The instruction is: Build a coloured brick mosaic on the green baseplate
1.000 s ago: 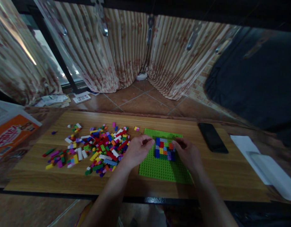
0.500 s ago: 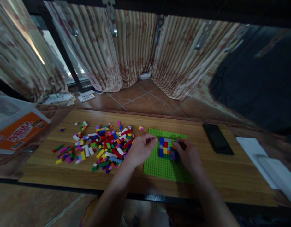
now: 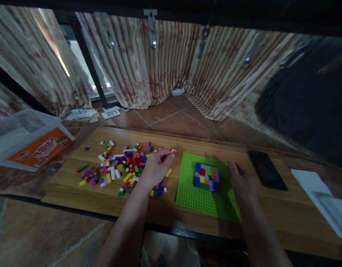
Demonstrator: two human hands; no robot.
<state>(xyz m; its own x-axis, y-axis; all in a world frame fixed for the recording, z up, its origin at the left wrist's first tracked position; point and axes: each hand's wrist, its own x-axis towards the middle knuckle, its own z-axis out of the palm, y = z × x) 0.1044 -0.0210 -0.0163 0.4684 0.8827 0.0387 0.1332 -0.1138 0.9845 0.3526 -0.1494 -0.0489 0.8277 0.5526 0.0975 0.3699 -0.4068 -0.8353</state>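
My left hand hovers over the right side of a pile of colourful toy building bricks. Its thumb and index finger come together near a small yellow and pink brick; anything between the fingertips is too small to make out. A green baseplate carries a low rectangular build of bricks, with blue along its left side and red, yellow, orange and lilac pieces inside. Over the plate's right edge is my right hand, fingers loosely bent and apart, seemingly holding nothing and clear of the build.
A black phone lies right of the baseplate, with white paper beyond it. At the far left stands a clear plastic box with an orange label. Striped curtains hang behind the wooden table.
My left hand has gone left, from the baseplate to the brick pile. My right hand has drawn back rightward off the build, which is now uncovered. The view has swung slightly left.
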